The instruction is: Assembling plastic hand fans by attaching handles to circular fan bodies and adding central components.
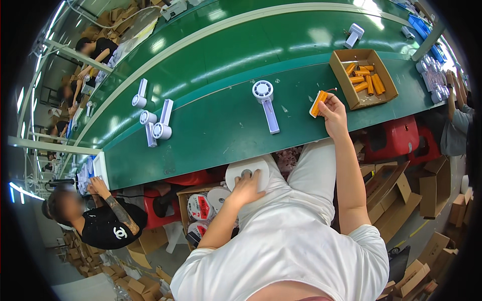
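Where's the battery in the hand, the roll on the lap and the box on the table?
Battery (317,103), head view: orange side.
Roll (244,165), head view: white upper face.
Box (342,80), head view: left wall.

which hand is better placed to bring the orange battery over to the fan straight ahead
Right, most likely: the right hand holds the orange battery over the green bench, to the right of the fan. The left hand is off the bench, on a white roll.

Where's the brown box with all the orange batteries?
In the head view, the brown box sits on the green table toward the right, just beyond and to the right of the right hand, which holds an orange battery.
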`<state>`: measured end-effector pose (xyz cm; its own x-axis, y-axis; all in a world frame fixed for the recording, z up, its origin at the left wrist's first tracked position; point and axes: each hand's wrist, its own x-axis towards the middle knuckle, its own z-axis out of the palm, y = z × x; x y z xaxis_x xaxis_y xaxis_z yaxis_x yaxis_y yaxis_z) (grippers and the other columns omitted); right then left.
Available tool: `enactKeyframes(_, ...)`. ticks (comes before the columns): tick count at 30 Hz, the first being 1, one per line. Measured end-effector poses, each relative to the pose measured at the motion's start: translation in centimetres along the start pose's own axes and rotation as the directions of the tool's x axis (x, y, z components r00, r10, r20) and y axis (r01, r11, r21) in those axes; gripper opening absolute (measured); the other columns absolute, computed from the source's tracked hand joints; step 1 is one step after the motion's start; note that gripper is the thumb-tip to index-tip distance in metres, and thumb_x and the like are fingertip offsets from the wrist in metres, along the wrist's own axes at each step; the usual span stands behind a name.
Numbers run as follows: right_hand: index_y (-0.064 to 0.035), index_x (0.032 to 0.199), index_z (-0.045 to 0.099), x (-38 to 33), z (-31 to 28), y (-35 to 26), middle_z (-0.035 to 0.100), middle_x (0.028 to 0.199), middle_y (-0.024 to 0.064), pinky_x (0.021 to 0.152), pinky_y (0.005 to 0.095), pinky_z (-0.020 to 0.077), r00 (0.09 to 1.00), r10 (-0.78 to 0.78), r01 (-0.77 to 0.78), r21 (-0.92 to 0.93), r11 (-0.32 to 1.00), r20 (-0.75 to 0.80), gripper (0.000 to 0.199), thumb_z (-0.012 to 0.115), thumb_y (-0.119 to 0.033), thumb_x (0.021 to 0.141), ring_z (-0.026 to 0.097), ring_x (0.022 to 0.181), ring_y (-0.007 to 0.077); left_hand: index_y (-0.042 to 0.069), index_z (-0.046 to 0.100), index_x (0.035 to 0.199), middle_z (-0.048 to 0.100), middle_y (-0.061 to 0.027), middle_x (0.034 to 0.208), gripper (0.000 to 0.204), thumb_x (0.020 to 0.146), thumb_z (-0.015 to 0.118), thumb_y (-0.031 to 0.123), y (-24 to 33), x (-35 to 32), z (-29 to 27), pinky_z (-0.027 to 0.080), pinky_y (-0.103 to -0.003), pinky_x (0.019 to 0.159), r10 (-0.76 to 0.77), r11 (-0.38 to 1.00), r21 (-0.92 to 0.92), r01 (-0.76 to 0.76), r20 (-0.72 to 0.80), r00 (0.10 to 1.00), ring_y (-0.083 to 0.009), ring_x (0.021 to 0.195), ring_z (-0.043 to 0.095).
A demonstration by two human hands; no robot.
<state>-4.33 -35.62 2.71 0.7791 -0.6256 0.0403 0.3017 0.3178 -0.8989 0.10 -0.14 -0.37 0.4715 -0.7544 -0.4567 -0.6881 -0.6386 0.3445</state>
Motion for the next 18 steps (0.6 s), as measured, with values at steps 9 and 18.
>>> enactKeyframes(9,0.0022,0.113,0.057,-0.4,-0.7,0.3,0.064,0.097,0.0041,0.074,0.0219,0.0499,1.000,-0.014,0.014,0.004,1.000,0.016,0.030,0.070,-0.010,0.089,0.060,0.084,0.0086,0.005,0.049,0.135,0.049,-0.0255,0.122,0.074,0.076,0.074,0.043,2.3,-0.9,-2.6,0.042,-0.050,0.092,0.187,0.976,0.140,-0.168,-0.139,0.972,-0.0400,0.113,0.051)
enactKeyframes(18,0.0021,0.113,0.057,-0.3,-0.2,0.0,0.064,0.097,0.0040,0.072,0.0228,0.0508,0.999,-0.034,0.034,0.001,0.999,0.010,0.029,0.069,-0.010,0.090,0.061,0.084,0.0091,0.017,0.071,0.097,0.058,-0.0023,0.101,0.027,0.075,0.063,0.004,4.4,6.5,-15.4,0.043,-0.038,0.078,0.517,0.856,0.375,-0.357,-0.646,0.562,-0.0242,0.096,0.054)
